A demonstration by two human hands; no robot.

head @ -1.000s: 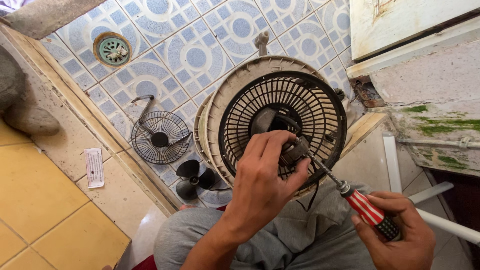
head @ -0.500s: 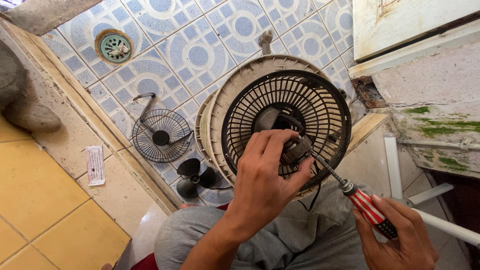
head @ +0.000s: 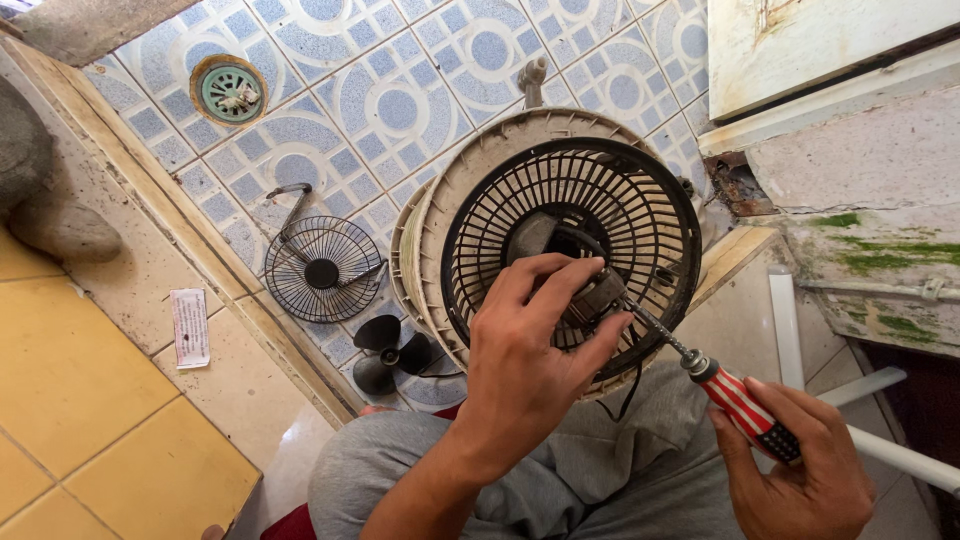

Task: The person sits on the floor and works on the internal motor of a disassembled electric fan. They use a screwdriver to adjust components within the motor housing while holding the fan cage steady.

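A round fan body with a cream rim (head: 450,200) and a black rear grille (head: 570,190) rests against my lap. My left hand (head: 530,365) is clamped over the grey motor block (head: 597,296) at the grille's centre. My right hand (head: 800,470) holds a screwdriver (head: 735,400) with a red-and-white striped handle, and its metal shaft points up-left with the tip at the motor, beside my left fingers.
On the blue patterned tile floor lie a black wire front guard (head: 322,268) and a black fan blade (head: 392,352). A round floor drain (head: 229,90) sits at the upper left. A white pipe (head: 900,455) runs at the right, under a mossy concrete ledge (head: 870,250).
The hands and the screwdriver stay in nearly the same place on the motor. The view has shifted slightly.
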